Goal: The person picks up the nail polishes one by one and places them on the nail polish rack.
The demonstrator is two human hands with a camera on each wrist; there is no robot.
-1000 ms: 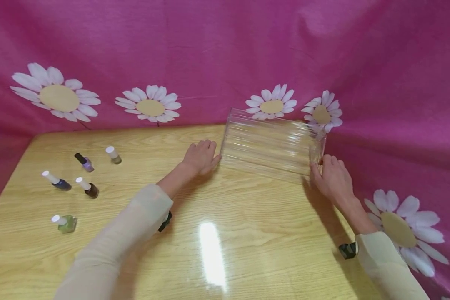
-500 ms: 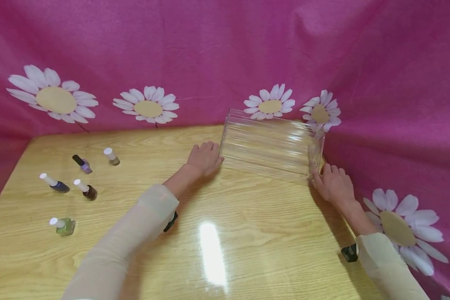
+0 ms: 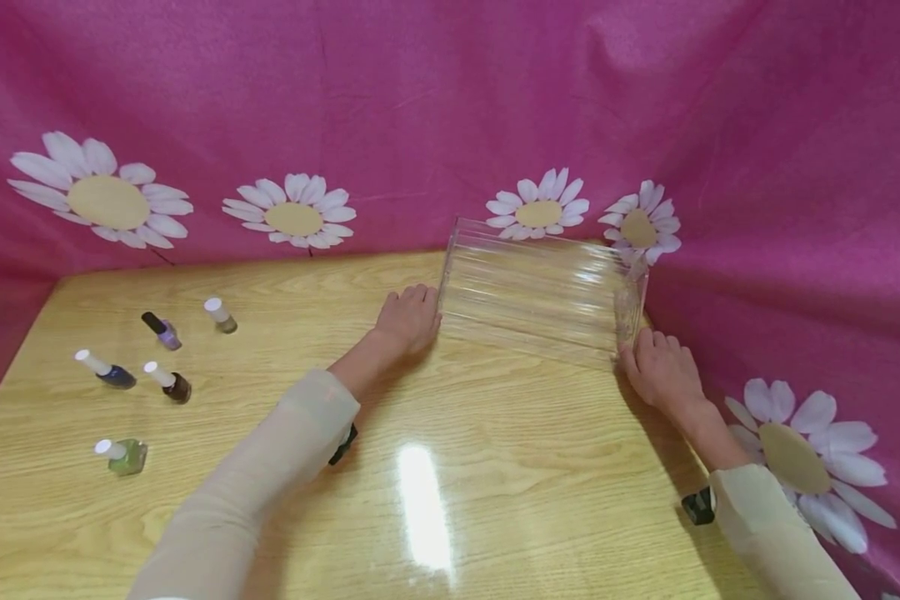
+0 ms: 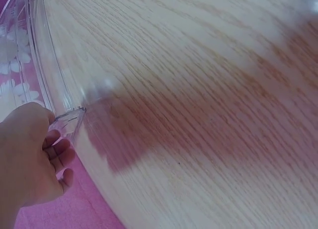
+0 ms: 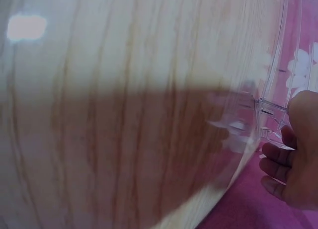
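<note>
"Rack (image 3: 532,292): where is it?"

"Just right of centre in the upper half of the frame, standing on the bench (image 3: 532,467), close to the pink cloth (image 3: 412,125). I can't tell whether those touch."

"How far along is the work?"

"Going left to right: five bottles (image 3: 177,388) stand loose at the left of the frame, none on the rack. The rack looks set down, so I'd judge its placing nearly done; letting go is left."

"And the pose?"

"The left sleeve (image 3: 262,467) slants up from the bottom edge; the left grip (image 3: 408,321), near centre, pinches the rack's near left corner, fingers (image 4: 63,159) curled. The right grip (image 3: 663,371), right of centre, pinches the near right corner, fingers curled too; the right sleeve (image 3: 765,512) rises from the lower right."
</note>
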